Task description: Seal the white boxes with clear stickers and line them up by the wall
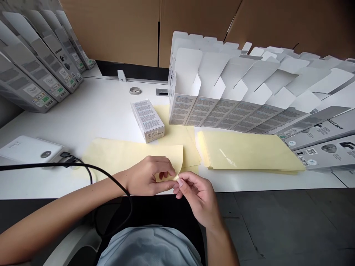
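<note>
A pale yellow paper sheet (133, 155) lies along the table's front edge, its right end curling up. My left hand (151, 175) rests over that end, with thumb and fingers closed at the sheet's front corner. From the right, my right hand (198, 194) pinches the same corner between thumb and forefinger, and the two hands' fingertips meet there. Whether a thin film or label is also between the fingertips is too small to tell. Just behind the sheet lies a closed small printed box (148, 120), partly on another yellow sheet (173, 131).
To the right lies a stack of yellow sheets (252, 151) with a shiny streak on top. Behind it stands a row of open-topped boxes (216, 107). More grey boxes (41, 74) stand at left. A white power bank (31, 149) has a black cable (108, 179) crossing above my left forearm.
</note>
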`<move>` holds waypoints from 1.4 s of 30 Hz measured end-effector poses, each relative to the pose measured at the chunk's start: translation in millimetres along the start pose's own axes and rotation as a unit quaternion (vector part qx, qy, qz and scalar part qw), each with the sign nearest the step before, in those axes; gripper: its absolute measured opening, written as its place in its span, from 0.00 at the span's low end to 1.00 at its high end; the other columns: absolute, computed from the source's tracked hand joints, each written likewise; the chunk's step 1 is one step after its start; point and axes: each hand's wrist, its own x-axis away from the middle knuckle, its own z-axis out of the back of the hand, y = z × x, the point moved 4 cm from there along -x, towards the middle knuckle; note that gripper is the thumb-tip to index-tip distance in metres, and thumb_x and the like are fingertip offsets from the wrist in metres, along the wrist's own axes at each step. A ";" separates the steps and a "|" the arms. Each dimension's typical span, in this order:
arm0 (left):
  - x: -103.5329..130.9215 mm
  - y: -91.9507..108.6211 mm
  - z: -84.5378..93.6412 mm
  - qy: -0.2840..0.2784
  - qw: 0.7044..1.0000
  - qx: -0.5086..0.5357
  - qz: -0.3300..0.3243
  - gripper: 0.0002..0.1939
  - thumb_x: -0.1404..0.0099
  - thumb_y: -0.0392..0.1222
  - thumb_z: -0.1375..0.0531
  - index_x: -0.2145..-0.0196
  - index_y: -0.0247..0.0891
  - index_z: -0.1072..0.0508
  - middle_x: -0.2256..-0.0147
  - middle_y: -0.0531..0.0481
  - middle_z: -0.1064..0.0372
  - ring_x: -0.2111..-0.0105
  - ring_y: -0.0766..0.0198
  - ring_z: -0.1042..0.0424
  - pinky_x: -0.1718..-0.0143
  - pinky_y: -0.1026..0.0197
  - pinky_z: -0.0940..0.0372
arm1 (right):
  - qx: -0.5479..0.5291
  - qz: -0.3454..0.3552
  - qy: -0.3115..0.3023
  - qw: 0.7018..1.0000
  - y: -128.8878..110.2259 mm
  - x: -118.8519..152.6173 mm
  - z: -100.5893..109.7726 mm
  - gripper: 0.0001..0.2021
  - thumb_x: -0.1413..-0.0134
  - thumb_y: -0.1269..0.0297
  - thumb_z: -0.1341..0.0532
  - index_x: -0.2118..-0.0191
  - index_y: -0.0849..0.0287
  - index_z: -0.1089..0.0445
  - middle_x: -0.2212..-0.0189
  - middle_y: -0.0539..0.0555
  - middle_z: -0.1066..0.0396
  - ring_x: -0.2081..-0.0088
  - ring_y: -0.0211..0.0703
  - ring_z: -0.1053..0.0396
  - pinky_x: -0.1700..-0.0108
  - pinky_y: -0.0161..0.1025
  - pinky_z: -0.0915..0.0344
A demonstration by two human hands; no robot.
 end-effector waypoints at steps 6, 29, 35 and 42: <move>-2.0 -5.4 3.1 -0.032 0.986 0.086 0.138 0.09 0.36 0.42 0.36 0.66 0.31 0.21 0.71 0.47 0.25 0.74 0.68 0.29 0.72 0.68 0.36 | 0.085 0.031 -0.025 0.996 -5.9 -3.8 -4.2 0.12 0.33 0.59 0.45 0.65 0.58 0.31 0.74 0.50 0.31 0.72 0.36 0.30 0.69 0.32 0.34; -0.4 -13.7 1.8 -0.081 0.979 0.089 0.166 0.07 0.41 0.30 0.42 0.72 0.28 0.23 0.76 0.51 0.32 0.76 0.72 0.39 0.76 0.71 0.44 | 0.256 0.053 -0.016 0.965 -16.2 -8.6 -8.1 0.12 0.33 0.63 0.48 0.70 0.56 0.37 0.77 0.49 0.34 0.75 0.38 0.35 0.72 0.34 0.41; -0.5 -14.4 1.3 -0.086 0.974 0.106 0.182 0.08 0.39 0.32 0.42 0.71 0.28 0.22 0.75 0.50 0.30 0.76 0.71 0.37 0.76 0.71 0.43 | 0.247 0.051 -0.020 0.967 -15.7 -9.4 -7.9 0.12 0.33 0.63 0.48 0.71 0.56 0.37 0.77 0.49 0.34 0.75 0.38 0.35 0.72 0.34 0.41; -0.1 -17.4 -0.7 -0.081 0.977 0.098 0.171 0.08 0.40 0.31 0.42 0.72 0.28 0.22 0.76 0.50 0.31 0.77 0.72 0.38 0.77 0.71 0.45 | 0.248 0.048 -0.015 0.967 -12.3 -9.3 -6.7 0.11 0.34 0.65 0.48 0.70 0.56 0.37 0.77 0.49 0.33 0.75 0.37 0.35 0.72 0.33 0.41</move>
